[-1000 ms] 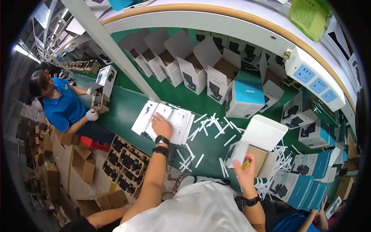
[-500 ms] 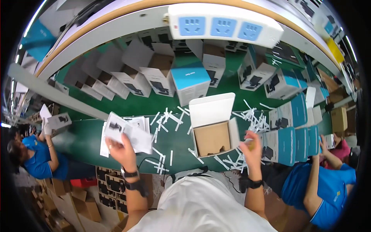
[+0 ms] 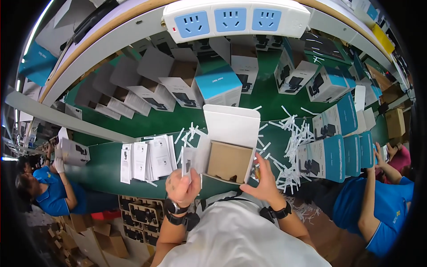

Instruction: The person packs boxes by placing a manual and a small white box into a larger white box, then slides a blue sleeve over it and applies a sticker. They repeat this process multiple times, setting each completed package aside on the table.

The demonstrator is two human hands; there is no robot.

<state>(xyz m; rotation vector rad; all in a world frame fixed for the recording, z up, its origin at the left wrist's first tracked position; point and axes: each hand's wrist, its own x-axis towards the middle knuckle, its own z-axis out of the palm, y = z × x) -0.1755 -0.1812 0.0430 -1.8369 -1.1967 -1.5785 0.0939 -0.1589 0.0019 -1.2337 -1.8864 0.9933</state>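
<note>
holding a thin white leaflet (image 3: 187, 162): left hand (image 3: 183, 188) has it pinched on edge, narrow grip, thumb against fingers, perhaps so it stays stiff and upright. it stands at 9 o'clock of the open box (image 3: 229, 137), close by the box's left flap; whether they touch, cannot tell.

right hand (image 3: 266, 180) at 4 o'clock of the box, thumb and fingers spread wide about the near right corner, likely to steady it; contact unclear. something yellow shows by the fingers, too small to name.

box: lid (image 3: 231, 119) thrown back toward 12, which would leave the mouth clear. inside, a brown cardboard insert (image 3: 229, 161), flat-topped; what lies beneath is hidden.

9 o'clock, farther out: leaflet stacks (image 3: 161, 155) in side-by-side piles, presumably for easy reach. 3 o'clock: loose white paper strips (image 3: 293, 153), then teal-and-white cartons (image 3: 311, 161).

11 o'clock: row of open boxes (image 3: 153, 95), brown showing inside some. 8 o'clock, low: brown trays (image 3: 144, 212), black parts in their hollows.
</note>
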